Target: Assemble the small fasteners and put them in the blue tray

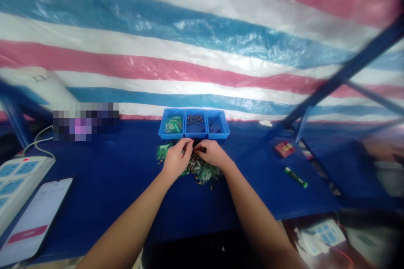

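My left hand (177,158) and my right hand (215,154) meet fingertip to fingertip over a heap of small parts (202,170). Both are closed in a pinch; whatever lies between the fingers is too small to make out. The heap mixes brass-coloured metal pieces with green-and-clear pieces, and a few have strayed toward me. Beside my left hand is a green packet (163,151). Just beyond my hands, three blue bins stand in a row: the left bin (160,128) holds green pieces, the middle bin (196,131) dark metal bits, the right bin (224,128) a few dark bits.
On the left of the blue table (104,176) are a phone (39,214) and a white power strip (28,176). A red box (284,149) and a green tube (296,177) lie to the right. Blue metal struts (328,82) and striped sheeting (189,63) border the back.
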Motion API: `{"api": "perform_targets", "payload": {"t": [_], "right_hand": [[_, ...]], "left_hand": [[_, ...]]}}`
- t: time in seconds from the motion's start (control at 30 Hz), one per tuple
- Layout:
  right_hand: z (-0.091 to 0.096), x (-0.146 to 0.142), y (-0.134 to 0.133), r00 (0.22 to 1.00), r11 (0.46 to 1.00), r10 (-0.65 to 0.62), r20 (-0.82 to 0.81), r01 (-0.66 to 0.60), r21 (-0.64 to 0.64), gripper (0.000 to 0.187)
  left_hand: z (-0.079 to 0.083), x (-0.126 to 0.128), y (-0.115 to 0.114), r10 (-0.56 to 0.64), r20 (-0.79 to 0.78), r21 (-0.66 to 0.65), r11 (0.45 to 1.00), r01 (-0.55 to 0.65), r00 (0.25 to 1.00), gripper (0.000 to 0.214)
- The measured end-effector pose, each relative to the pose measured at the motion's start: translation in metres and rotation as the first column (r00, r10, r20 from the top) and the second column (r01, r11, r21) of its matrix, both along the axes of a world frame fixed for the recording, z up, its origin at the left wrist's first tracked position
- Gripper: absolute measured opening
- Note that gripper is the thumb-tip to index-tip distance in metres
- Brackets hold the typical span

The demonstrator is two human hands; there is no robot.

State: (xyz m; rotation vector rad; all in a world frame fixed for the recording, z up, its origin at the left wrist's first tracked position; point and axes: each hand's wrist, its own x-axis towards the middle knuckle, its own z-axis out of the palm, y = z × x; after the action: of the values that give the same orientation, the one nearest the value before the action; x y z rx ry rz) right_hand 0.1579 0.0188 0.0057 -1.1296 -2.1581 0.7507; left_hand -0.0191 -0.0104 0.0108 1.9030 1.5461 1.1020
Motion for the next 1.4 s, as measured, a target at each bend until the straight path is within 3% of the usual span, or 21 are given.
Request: {"api": "perform_targets", "payload": {"t": [0.07,0.13,0.23,0.3,0.9,1.13,1.27,1.4], "right_hand": [[0.001,0.002,0.001,0.997,0.998,-0.038,-0.060,0.041,0.050,0.012],[0.002,0.005,0.003,0.977,0.982,-0.144,-0.158,0.161,0.103,0.011],[0.005,0.011,0.004,0.900,0.920,-0.319,-0.298,0.370,0.132,0.013],[0.007,0.013,0.004,0.860,0.893,-0.371,-0.349,0.434,0.119,0.017],[0.007,0.012,0.006,0.797,0.840,-0.472,-0.376,0.536,0.082,0.020],[0.007,0.012,0.008,0.698,0.833,-0.510,-0.502,0.547,-0.085,0.024],[0.006,0.011,0.011,0.594,0.849,-0.487,-0.640,0.494,-0.189,0.026],[0.005,0.012,0.013,0.505,0.807,-0.525,-0.685,0.551,-0.212,0.030]], "left_hand": [[0.000,0.000,0.000,-0.002,-0.001,0.006,1.000,0.002,1.000,0.029],[0.000,-0.001,0.000,-0.003,-0.006,0.012,1.000,0.003,1.000,0.030],[0.001,-0.001,0.000,-0.007,-0.009,0.009,1.000,0.007,1.000,0.030],[0.001,0.000,0.000,-0.016,-0.005,-0.002,1.000,0.016,1.000,0.029],[0.000,-0.001,0.001,-0.016,-0.010,-0.014,1.000,0.016,1.000,0.030],[-0.001,0.000,0.000,-0.023,-0.006,0.000,1.000,0.023,1.000,0.029],[-0.001,-0.001,0.001,-0.018,-0.004,-0.002,1.000,0.018,1.000,0.028],[-0.001,-0.001,0.001,-0.019,-0.013,-0.001,1.000,0.019,1.000,0.029]]}}
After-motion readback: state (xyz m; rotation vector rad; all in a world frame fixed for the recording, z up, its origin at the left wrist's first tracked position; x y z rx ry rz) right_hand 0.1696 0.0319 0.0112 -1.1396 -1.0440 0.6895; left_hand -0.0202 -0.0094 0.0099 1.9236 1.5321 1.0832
